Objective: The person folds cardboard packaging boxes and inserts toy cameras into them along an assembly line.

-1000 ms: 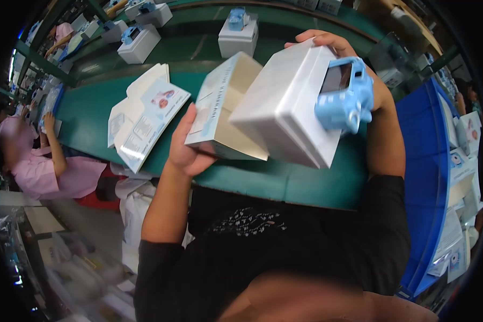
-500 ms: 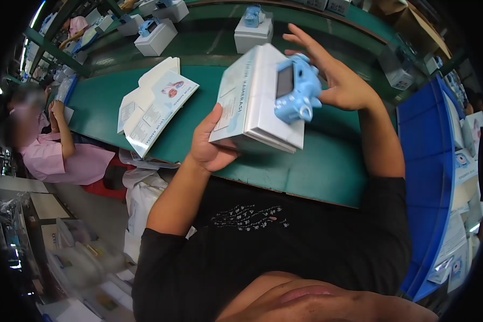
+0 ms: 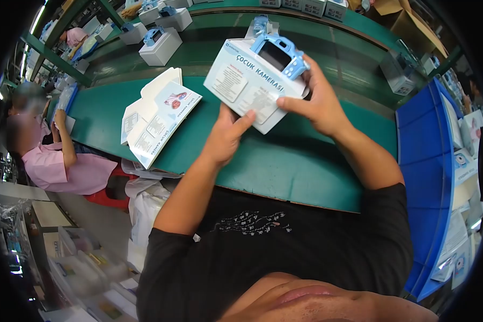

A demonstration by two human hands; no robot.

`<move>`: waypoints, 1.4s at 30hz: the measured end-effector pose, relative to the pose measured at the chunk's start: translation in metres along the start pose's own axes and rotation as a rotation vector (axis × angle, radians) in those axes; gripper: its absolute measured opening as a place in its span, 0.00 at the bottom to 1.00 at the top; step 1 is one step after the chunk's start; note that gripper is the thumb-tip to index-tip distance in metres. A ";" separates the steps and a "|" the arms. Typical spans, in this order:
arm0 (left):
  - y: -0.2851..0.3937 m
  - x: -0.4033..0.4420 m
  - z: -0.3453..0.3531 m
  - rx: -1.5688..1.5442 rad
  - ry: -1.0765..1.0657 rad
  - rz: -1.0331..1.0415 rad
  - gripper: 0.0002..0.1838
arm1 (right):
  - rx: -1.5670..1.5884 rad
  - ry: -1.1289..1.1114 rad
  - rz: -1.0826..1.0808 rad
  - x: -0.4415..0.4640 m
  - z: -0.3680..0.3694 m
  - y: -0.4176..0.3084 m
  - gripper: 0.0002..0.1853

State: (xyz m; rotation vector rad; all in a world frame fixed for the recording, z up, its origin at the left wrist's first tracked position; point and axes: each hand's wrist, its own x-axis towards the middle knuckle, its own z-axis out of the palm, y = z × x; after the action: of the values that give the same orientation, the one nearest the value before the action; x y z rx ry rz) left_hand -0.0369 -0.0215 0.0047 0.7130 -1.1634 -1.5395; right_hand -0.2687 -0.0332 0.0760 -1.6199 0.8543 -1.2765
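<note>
A white box in a printed sleeve (image 3: 247,80) is held above the green table, its lettered face turned up. A light blue toy camera (image 3: 278,56) with a dark screen sits at the box's upper side. My left hand (image 3: 228,131) grips the sleeve's lower edge, thumb on the printed face. From the right, my right hand (image 3: 319,99) holds the box's side, with its thumb on the lower right corner and its fingers behind, near the camera. Left of the hands, flat printed sleeves (image 3: 163,115) lie stacked on the table.
White boxes with blue cameras (image 3: 161,47) stand on the green line (image 3: 209,45) beyond. A blue bin (image 3: 426,188) with printed packages is at the right. A co-worker in pink (image 3: 70,166) sits at the left. An open carton (image 3: 405,24) stands at the back right.
The white box went into the sleeve, and the sleeve turned its printed face up. My right hand let go of the box, then took hold of its right side again.
</note>
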 end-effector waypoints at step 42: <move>0.060 -0.031 -0.025 0.670 0.471 0.505 0.70 | -0.127 -0.249 0.085 -0.002 0.015 -0.006 0.30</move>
State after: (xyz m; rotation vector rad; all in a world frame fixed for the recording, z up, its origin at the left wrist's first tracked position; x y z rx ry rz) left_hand 0.0165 0.0003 0.0475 1.0476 -1.3554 -0.5040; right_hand -0.2542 -0.0253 0.0794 -1.7794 0.8520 -0.9538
